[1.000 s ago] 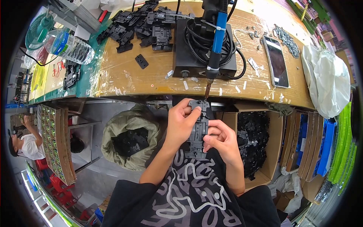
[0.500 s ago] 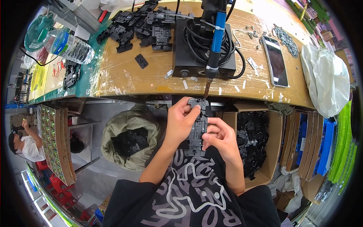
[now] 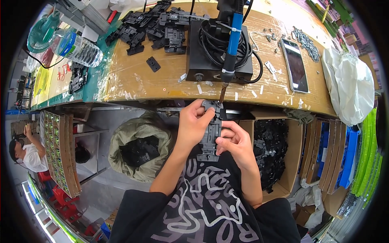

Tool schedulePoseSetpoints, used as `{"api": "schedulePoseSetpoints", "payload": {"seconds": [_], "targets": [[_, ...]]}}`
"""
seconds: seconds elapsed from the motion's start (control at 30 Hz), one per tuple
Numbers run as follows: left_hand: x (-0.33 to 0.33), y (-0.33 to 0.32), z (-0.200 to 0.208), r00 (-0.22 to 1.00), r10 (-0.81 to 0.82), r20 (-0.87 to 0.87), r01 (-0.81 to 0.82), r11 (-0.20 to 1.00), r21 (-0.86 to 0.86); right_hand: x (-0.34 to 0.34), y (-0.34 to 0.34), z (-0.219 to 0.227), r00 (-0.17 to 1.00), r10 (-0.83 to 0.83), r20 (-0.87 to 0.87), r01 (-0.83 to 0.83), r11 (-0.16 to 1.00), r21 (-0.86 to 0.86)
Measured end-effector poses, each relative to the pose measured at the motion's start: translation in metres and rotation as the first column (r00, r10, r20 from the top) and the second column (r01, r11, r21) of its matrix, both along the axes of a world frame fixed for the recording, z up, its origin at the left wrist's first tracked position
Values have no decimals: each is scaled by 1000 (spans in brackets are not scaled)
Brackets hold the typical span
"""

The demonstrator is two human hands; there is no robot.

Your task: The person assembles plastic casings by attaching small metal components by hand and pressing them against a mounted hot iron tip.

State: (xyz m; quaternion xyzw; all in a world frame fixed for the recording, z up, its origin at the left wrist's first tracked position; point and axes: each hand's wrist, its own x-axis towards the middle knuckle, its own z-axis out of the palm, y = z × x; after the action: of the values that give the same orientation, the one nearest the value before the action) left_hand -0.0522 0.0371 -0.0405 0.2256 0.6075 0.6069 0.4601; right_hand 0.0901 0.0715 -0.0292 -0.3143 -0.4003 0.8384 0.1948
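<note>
Between my hands is a long black plastic chassis part point(image 3: 210, 135), upright in front of my chest at the table's front edge. My left hand point(image 3: 193, 125) grips its upper left side, thumb pressed on the face near the top. My right hand point(image 3: 236, 145) pinches its right edge lower down, fingers bent. Above it a soldering iron point(image 3: 233, 44) with a blue section hangs tip-down. The iron's brown metal tip point(image 3: 222, 94) meets or nearly meets the part's top end; whether they touch I cannot tell.
The iron stands by a black box point(image 3: 198, 60) with coiled cable. Several black plastic parts point(image 3: 133, 30) are heaped far left, near a water bottle point(image 3: 79, 50). A phone point(image 3: 295, 67), screws point(image 3: 306, 44) and a white bag point(image 3: 348, 85) lie right. Below are a sack point(image 3: 121, 133) and a carton point(image 3: 295, 162) of parts.
Both hands have lifted the black chassis part slightly toward the table, so its top end sits closer to the iron's tip. The grip looks the same.
</note>
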Motion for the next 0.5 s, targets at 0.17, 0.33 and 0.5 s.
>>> {"api": "schedulePoseSetpoints", "payload": {"seconds": [0.17,0.33,0.5], "targets": [[2,1,4,1000,10,0,-10,1000,14,0,0,0,1000,-2,2,2,1000,5],[2,0,5,1000,3,4,-3,1000,14,1,-1,1,1000,2,-9,-2,1000,1],[4,1,3,998,29,49,-30,999,13,1,-1,4,1000,-14,1,14,1000,9]]}}
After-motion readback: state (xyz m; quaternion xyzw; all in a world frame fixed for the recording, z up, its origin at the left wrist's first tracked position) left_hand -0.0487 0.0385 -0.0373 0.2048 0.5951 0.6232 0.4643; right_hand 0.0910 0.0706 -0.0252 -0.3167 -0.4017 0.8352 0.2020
